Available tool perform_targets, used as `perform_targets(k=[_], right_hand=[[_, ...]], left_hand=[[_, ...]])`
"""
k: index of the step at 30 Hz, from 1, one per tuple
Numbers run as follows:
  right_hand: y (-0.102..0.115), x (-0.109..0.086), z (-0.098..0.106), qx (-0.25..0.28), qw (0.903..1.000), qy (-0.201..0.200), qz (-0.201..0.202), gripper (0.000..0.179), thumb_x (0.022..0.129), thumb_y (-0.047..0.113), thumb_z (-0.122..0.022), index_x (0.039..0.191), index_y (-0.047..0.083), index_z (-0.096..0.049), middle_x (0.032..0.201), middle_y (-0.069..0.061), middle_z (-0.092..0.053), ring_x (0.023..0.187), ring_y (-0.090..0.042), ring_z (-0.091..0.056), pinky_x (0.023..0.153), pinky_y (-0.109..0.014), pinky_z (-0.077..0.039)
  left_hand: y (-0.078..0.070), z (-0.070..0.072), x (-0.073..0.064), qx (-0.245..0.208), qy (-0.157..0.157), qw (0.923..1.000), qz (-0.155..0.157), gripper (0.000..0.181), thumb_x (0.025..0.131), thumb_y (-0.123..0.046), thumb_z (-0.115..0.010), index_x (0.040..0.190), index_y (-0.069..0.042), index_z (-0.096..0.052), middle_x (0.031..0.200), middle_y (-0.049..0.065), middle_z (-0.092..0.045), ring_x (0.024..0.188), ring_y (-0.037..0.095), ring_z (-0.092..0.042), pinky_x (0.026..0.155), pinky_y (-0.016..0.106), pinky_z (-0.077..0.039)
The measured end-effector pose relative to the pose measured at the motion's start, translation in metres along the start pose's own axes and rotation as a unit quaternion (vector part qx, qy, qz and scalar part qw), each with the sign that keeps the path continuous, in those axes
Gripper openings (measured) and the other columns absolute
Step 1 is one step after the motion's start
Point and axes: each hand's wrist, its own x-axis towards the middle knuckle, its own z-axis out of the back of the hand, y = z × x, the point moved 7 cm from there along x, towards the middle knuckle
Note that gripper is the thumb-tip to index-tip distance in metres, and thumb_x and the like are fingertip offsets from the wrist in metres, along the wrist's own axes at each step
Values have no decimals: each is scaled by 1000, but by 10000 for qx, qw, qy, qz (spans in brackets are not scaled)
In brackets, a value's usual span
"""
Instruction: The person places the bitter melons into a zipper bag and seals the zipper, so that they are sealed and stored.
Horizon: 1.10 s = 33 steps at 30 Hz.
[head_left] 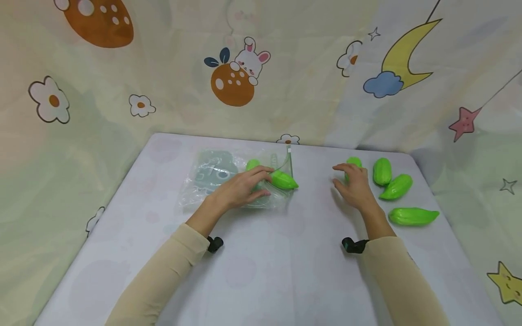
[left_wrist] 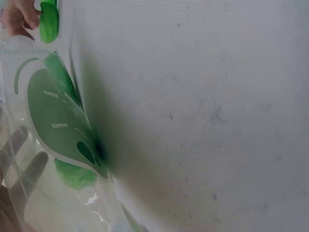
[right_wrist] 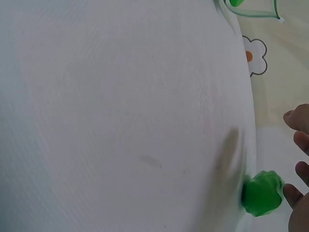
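Note:
My left hand (head_left: 246, 185) grips a clear zip bag (head_left: 191, 185) with its fingers spread over it and the thumb low on the near side. A bright green, pod-shaped, pointed vegetable (head_left: 285, 180) lies at the bag's mouth, and another green one (head_left: 253, 164) shows behind the hand. Through the film in the left wrist view I see fingers (left_wrist: 34, 171) and a green label (left_wrist: 55, 111) reading "name" and "time". To the right, my right hand (head_left: 356, 185) hovers with fingers parted beside a similar green vegetable (right_wrist: 263, 193), partly hidden by the hand in the head view.
Three more green vegetables lie at the table's right side: an upright one (head_left: 382, 171), a slanted one (head_left: 397, 187) and a long one (head_left: 413, 216). The white table (head_left: 261, 280) backs onto a cartoon-printed cloth (head_left: 302, 90). A black wrist camera (head_left: 354, 245) sits under the right sleeve.

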Motion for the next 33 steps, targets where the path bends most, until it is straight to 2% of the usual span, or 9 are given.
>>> perform_targets(k=[5,8,13,17,22,33], right_hand=[[-9,0,6,-208,9996,6,-183,37,89,1,-70,126,0,-64,129,-29,-61,122,-47,-50,105,-62,-27],[-12,-1,9,-298,9989,-13,-374,38,89,2,-69,127,1,-64,132,-28,-58,123,-52,-44,102,-66,-28],[-19,-4,11,-612,9955,4,-726,42,91,6,-70,132,4,-62,146,-27,-47,130,-58,-35,100,-72,-27],[-27,-6,16,-784,9916,29,-1033,49,92,13,-69,139,5,-56,155,-25,-37,133,-62,-29,98,-78,-26],[-37,-10,21,-786,9877,78,-1351,58,93,18,-65,146,3,-48,158,-26,-33,132,-63,-26,96,-79,-26],[-42,-11,25,-585,9887,296,-1351,66,94,23,-67,149,-2,-42,158,-33,-27,135,-63,-24,103,-73,-25]], left_hand=[[3,1,-2,26,-15,10000,35,33,96,-24,-75,123,-9,-63,151,5,-52,131,22,-58,101,36,-52],[5,3,-3,66,-40,9999,74,33,96,-25,-75,123,-10,-64,151,5,-52,131,22,-58,102,37,-52],[6,5,-3,83,-58,9999,100,33,96,-26,-75,124,-11,-63,151,4,-52,131,22,-58,101,37,-53],[7,5,-3,46,-22,9999,121,33,97,-25,-74,124,-10,-63,152,4,-51,131,22,-58,101,37,-53],[7,2,-3,79,41,9998,151,33,98,-27,-73,125,-10,-63,152,3,-51,129,22,-59,100,36,-53],[5,1,-5,244,-27,9996,111,32,97,-30,-73,123,-13,-63,151,1,-52,130,19,-59,98,34,-54]])
